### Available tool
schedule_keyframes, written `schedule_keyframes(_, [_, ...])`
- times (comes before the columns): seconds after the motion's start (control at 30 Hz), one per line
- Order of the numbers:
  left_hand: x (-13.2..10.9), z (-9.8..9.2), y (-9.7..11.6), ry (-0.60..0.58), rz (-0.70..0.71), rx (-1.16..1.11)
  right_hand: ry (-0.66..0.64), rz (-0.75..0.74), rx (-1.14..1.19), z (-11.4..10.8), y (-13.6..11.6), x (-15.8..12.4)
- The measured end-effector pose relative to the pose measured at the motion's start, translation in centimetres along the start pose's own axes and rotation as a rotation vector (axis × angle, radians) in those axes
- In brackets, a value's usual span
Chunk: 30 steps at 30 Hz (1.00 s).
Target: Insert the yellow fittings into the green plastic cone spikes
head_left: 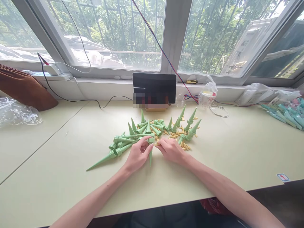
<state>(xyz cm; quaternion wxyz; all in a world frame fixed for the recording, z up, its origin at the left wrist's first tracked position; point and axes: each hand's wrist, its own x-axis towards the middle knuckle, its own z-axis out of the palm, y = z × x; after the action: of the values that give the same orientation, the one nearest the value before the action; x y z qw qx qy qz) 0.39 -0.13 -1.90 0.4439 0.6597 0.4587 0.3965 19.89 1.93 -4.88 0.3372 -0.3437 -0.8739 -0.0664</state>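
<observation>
Windows [104,34] back the surface [71,177]. A dark screen [154,87] stands at the middle of its far edge. Green spikes [156,130] and yellow pieces [186,146] lie between screen and front edge. The left hand [137,154], closed, grips a single spike [150,155], tip toward the front edge. The right hand [172,150], nearly closed, appears to pinch a small piece [156,144] just beside it. Judged step: bringing piece and spike together. The next move calls for steady support and careful alignment.
</observation>
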Motion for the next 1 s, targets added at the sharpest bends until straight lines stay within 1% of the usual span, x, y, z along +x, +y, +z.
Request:
schedule_keyframes(0.37, [-0.08, -0.05, 0.01, -0.009, 0.026, 0.056, -0.054, 0.05, 0.058, 0.06, 0.09, -0.09])
schedule_keyframes(0.63, [0.06, -0.16, -0.06, -0.013, -0.007, 0.012, -0.087, 0.125, 0.094, -0.26, -0.3, 0.15])
schedule_keyframes(0.83, [0.11, -0.1, 0.33, -0.005, -0.033, -0.004, -0.094, 0.113, 0.026, -0.16, -0.29, 0.2])
schedule_keyframes(1.0, [0.05, -0.04, 0.19, -0.026, -0.043, -0.023, -0.038, 0.073, -0.068, 0.29, -0.19, 0.04])
